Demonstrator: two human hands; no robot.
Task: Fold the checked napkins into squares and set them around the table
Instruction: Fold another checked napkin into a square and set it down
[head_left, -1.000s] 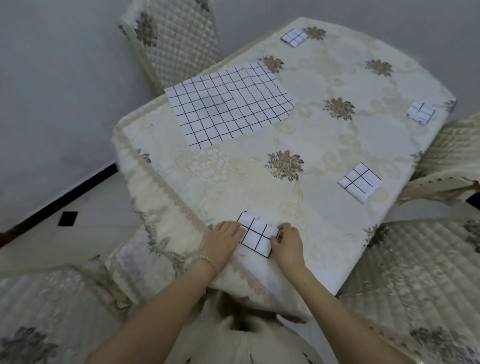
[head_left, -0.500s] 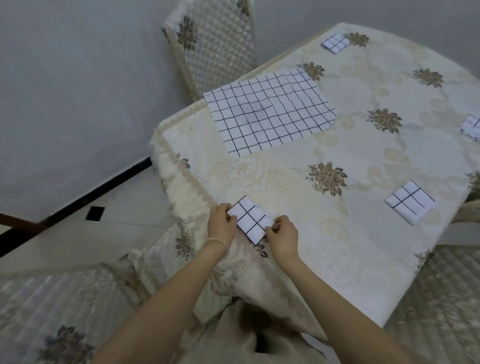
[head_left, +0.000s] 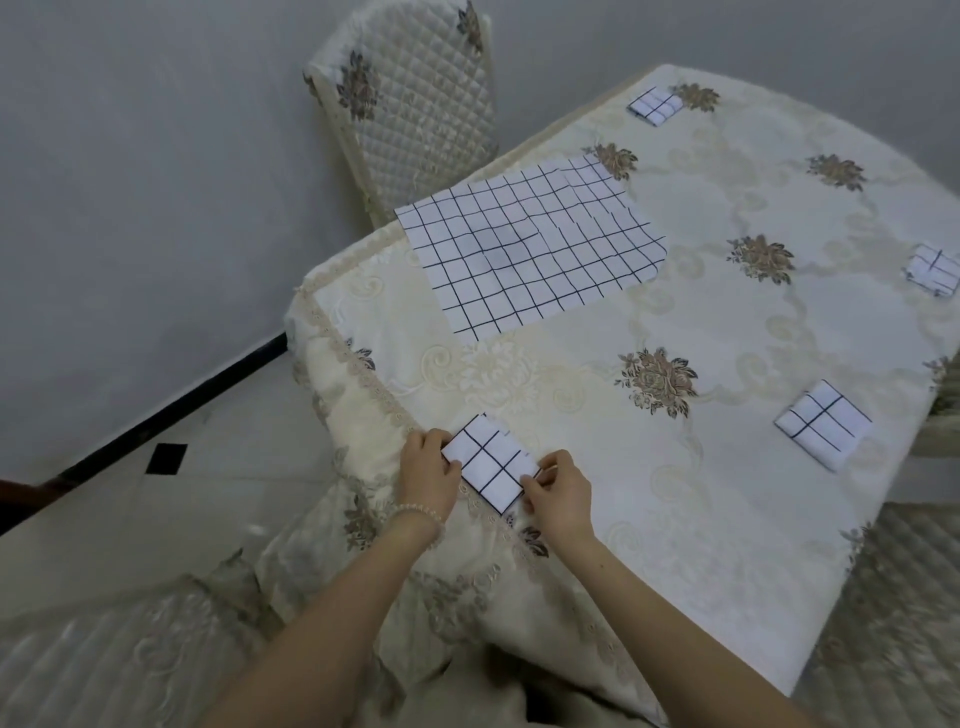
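Both hands, left hand (head_left: 428, 467) and right hand (head_left: 558, 493), are pinching the small folded black-checked white napkin (head_left: 491, 466), seemingly overhanging the cream embroidered tabletop (head_left: 597, 332) edge; loosening either grip risks it slipping off or unfolding.

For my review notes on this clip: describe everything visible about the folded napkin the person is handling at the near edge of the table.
The folded napkin is a white cloth with thin black grid lines, folded into a small, layered, roughly square packet. It lies flat on the cream floral tablecloth, close to the lace-trimmed near edge and turned diagonally to it. The left hand grips its left corner and the right hand pinches its right corner. No other napkin touches it.
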